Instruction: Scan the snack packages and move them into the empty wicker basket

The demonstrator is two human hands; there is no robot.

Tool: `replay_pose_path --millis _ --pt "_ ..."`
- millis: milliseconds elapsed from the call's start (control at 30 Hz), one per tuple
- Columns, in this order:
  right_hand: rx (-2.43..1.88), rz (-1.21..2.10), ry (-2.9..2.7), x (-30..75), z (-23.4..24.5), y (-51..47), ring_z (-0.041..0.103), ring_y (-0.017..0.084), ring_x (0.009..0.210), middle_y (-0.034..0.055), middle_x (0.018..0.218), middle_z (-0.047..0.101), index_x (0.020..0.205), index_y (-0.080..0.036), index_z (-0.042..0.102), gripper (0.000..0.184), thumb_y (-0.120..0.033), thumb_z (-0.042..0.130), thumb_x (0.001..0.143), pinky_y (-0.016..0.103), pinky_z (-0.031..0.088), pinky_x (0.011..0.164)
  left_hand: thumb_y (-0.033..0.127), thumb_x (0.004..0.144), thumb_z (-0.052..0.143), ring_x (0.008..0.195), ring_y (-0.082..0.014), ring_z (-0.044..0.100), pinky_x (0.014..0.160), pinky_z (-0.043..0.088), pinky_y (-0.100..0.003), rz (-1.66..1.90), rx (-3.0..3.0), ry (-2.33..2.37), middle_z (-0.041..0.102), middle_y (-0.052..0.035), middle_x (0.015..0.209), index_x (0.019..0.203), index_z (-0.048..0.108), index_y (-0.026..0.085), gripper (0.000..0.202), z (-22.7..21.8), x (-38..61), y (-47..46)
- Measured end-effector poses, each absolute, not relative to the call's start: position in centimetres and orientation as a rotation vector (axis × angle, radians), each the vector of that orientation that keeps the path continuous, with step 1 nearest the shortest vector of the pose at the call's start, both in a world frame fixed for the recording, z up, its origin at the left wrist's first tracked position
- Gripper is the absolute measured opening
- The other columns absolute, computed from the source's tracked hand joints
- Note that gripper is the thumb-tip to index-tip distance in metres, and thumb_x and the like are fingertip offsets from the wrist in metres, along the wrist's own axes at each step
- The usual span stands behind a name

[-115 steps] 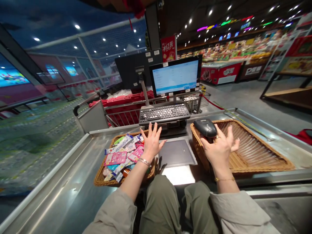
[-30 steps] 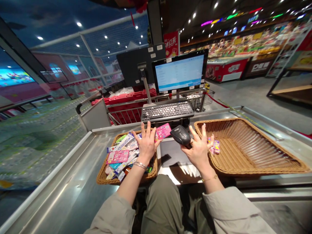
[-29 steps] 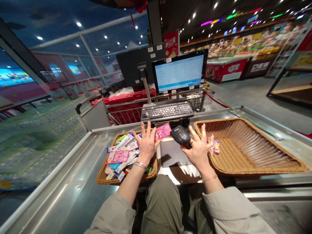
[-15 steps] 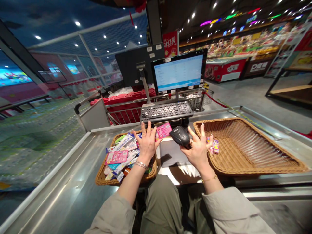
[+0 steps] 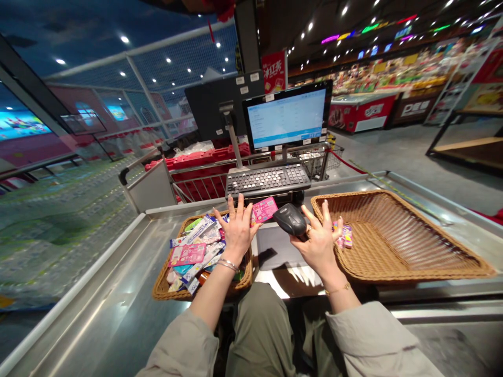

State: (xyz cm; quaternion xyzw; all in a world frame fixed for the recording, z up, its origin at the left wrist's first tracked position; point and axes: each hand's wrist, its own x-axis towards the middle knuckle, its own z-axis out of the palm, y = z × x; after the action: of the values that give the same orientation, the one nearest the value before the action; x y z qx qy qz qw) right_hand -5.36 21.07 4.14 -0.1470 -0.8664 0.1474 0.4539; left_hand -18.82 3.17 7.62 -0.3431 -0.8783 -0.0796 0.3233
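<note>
My left hand [image 5: 236, 233] is over the right side of a wicker basket [image 5: 162, 289] full of small packets. It holds a flat pink packet [image 5: 264, 210] by its left end, between thumb and forefinger, the other fingers spread. A black barcode scanner [image 5: 291, 218] is in my right hand [image 5: 318, 242], its head facing the packet. My palm hides the scanner's handle. Another pink packet [image 5: 187, 254] lies on top of the heap. Beside my right little finger, a small pink and purple packet [image 5: 346, 236] rests inside the left end of a second wicker basket [image 5: 396, 275].
Behind my hands stand a black keyboard [image 5: 269, 179] and a lit monitor [image 5: 288, 118]. The metal counter [image 5: 106, 283] has raised edges. A trolley with a metal side [image 5: 151, 180] and red items is behind it. My knees are under the counter's front edge.
Both hands keep their places, with the pink packet and the scanner still held. Only a very slight shift of the whole view shows.
</note>
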Motion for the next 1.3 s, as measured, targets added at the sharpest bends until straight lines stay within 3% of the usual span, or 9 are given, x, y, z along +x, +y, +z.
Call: replay_pose_path --millis 767,900,1100,1300 --pt "-0.423 0.333 -2.122 -4.6 4.8 21.8 0.022 0.037 0.154 0.0013 0.142 0.063 0.084 -0.025 0.073 0.018 -0.040 0.065 0.082 0.073 0.008 0.118 0.049 0.088 0.069 0.156 -0.0414 0.008 0.114 -0.014 -0.079 -0.237 -0.929 -2.271 0.024 -0.0144 0.165 0.144 0.054 0.022 0.064 8.2 -18.8 4.1" --pt "-0.455 0.305 -2.098 -4.1 5.0 22.6 0.022 0.036 0.154 0.0034 0.140 0.064 0.081 -0.024 0.073 0.022 -0.043 0.063 0.084 0.071 0.006 0.119 0.049 0.087 0.070 0.156 -0.0409 0.008 0.114 -0.013 -0.078 -0.245 -0.947 -2.263 0.025 -0.0144 0.165 0.145 0.054 0.023 0.066 8.5 -18.6 4.7" --pt "-0.514 0.248 -2.066 -3.0 4.8 24.2 0.021 0.036 0.154 0.0039 0.139 0.065 0.097 -0.027 0.074 0.028 -0.049 0.060 0.087 0.070 0.005 0.118 0.049 0.088 0.068 0.156 -0.0401 0.007 0.113 -0.016 -0.078 -0.257 -0.980 -2.243 0.024 -0.0140 0.166 0.145 0.053 0.024 0.064 8.7 -18.1 5.9" --pt "-0.601 0.259 -2.014 -1.7 5.1 25.5 0.021 0.037 0.154 0.0085 0.138 0.065 0.089 -0.023 0.073 0.034 -0.053 0.056 0.088 0.068 0.003 0.119 0.047 0.089 0.069 0.156 -0.0395 0.006 0.114 -0.017 -0.076 -0.240 -1.038 -2.218 0.022 -0.0120 0.166 0.146 0.052 0.026 0.064 8.6 -17.2 7.5"
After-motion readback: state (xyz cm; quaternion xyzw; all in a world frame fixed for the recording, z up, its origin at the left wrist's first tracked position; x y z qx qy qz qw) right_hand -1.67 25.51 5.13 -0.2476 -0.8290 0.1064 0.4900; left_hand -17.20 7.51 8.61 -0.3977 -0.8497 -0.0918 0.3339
